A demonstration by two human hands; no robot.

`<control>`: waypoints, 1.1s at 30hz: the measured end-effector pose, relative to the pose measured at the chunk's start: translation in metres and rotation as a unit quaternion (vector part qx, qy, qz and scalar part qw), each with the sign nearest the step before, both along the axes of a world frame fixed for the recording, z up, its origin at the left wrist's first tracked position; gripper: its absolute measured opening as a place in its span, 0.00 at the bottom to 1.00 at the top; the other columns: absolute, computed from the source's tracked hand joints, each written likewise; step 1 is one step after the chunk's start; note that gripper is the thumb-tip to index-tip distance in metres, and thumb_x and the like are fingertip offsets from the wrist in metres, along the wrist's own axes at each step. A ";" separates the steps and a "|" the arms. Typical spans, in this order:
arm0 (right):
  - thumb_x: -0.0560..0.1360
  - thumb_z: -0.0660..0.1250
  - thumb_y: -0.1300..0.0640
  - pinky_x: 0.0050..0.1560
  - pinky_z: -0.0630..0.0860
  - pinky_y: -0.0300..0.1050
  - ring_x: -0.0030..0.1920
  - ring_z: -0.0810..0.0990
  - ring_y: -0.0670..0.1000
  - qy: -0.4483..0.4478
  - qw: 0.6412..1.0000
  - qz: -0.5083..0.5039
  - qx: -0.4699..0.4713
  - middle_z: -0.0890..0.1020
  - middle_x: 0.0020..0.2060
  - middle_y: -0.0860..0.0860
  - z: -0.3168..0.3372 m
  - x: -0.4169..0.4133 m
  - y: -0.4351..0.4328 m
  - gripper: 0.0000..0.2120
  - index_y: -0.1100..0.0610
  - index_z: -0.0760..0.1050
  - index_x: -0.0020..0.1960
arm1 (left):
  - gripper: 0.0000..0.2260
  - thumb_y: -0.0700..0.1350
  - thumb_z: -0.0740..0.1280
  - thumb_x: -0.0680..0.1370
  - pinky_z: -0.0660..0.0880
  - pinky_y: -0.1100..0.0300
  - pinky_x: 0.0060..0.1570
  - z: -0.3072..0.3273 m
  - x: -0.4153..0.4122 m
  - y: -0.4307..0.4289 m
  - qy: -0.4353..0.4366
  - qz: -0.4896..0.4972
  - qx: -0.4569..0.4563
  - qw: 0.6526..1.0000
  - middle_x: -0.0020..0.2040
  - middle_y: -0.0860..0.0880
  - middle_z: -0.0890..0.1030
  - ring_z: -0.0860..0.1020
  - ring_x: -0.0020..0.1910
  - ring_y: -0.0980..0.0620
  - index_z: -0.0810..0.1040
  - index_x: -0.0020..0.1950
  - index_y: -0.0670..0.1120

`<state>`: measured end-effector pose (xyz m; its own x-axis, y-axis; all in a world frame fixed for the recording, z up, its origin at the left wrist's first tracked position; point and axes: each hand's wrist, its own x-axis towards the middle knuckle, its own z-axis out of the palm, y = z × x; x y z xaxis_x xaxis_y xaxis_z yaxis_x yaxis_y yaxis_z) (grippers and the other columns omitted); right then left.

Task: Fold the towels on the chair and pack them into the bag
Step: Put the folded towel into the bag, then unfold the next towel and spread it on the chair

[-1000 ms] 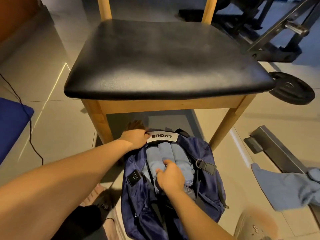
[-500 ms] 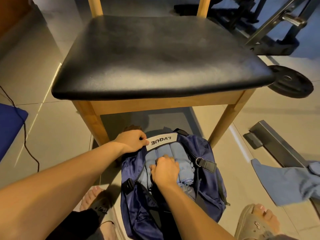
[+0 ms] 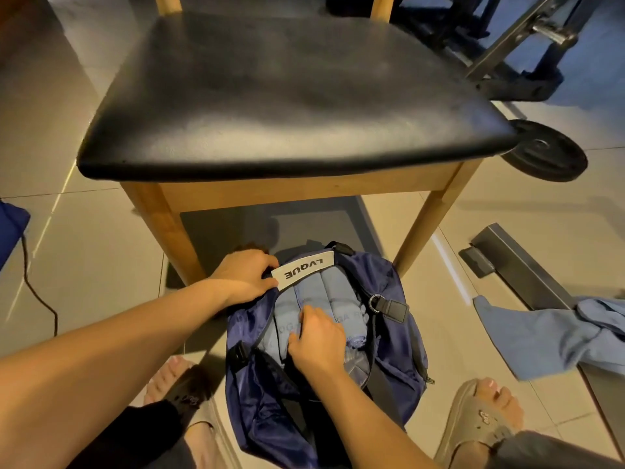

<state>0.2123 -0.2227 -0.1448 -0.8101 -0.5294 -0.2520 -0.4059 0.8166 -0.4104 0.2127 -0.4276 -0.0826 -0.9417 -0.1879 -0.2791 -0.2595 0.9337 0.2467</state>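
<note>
A navy bag (image 3: 399, 367) stands open on the floor in front of the chair (image 3: 287, 96), whose black seat is bare. Folded light blue towels (image 3: 333, 296) lie side by side inside the bag. My left hand (image 3: 243, 275) grips the bag's far rim beside the white "LVQUE" label (image 3: 302, 269). Inside the opening, my right hand (image 3: 316, 340) rests on the towels with fingers curled, pressing them down. Another light blue towel (image 3: 541, 336) lies crumpled on the floor to the right.
My feet in beige slides (image 3: 473, 421) flank the bag. A black weight plate (image 3: 544, 150) and gym frame (image 3: 507, 45) stand behind the chair at right. A dark metal bar (image 3: 514, 262) lies on the tiles. A cable (image 3: 37, 296) and blue cushion (image 3: 10, 228) sit at left.
My right hand has shifted slightly toward me and leftward over the towels. The left hand keeps its hold on the bag rim. The view has moved a little.
</note>
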 end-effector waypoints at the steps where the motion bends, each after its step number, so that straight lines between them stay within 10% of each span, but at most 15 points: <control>1: 0.80 0.66 0.52 0.56 0.71 0.50 0.55 0.79 0.56 0.001 1.000 -0.010 -0.006 0.79 0.54 0.52 -0.003 0.000 0.004 0.09 0.54 0.74 0.58 | 0.13 0.57 0.67 0.80 0.74 0.49 0.55 -0.004 0.003 0.004 0.009 -0.034 -0.027 0.999 0.55 0.53 0.79 0.77 0.56 0.48 0.80 0.63 0.57; 9: 0.80 0.66 0.55 0.47 0.80 0.51 0.52 0.83 0.60 -0.050 0.999 0.006 -0.003 0.85 0.49 0.56 0.007 -0.014 0.009 0.08 0.56 0.84 0.51 | 0.16 0.55 0.63 0.80 0.65 0.50 0.64 -0.005 0.007 0.031 -0.046 -0.095 -0.132 0.986 0.63 0.49 0.76 0.70 0.66 0.46 0.77 0.66 0.52; 17: 0.75 0.67 0.61 0.42 0.79 0.51 0.42 0.81 0.58 -0.078 0.995 -0.046 -0.044 0.84 0.38 0.54 0.067 -0.051 0.092 0.09 0.58 0.81 0.38 | 0.16 0.50 0.65 0.78 0.70 0.49 0.56 0.024 -0.019 0.079 0.122 -0.096 -0.141 0.978 0.57 0.46 0.76 0.73 0.58 0.43 0.76 0.64 0.48; 33: 0.74 0.63 0.67 0.35 0.56 0.50 0.32 0.63 0.57 -0.017 0.940 -0.342 0.006 0.66 0.29 0.55 0.051 -0.176 0.397 0.14 0.57 0.64 0.33 | 0.14 0.51 0.69 0.78 0.77 0.52 0.53 -0.041 -0.172 0.372 0.067 -0.182 0.156 0.968 0.57 0.49 0.81 0.79 0.56 0.46 0.80 0.62 0.49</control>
<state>0.0360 0.1742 -0.0942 -0.9512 0.1144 -0.2866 0.2279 0.8866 -0.4024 0.0408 -0.0557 -0.1240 -0.9612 0.2379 -0.1397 0.1272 0.8315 0.5408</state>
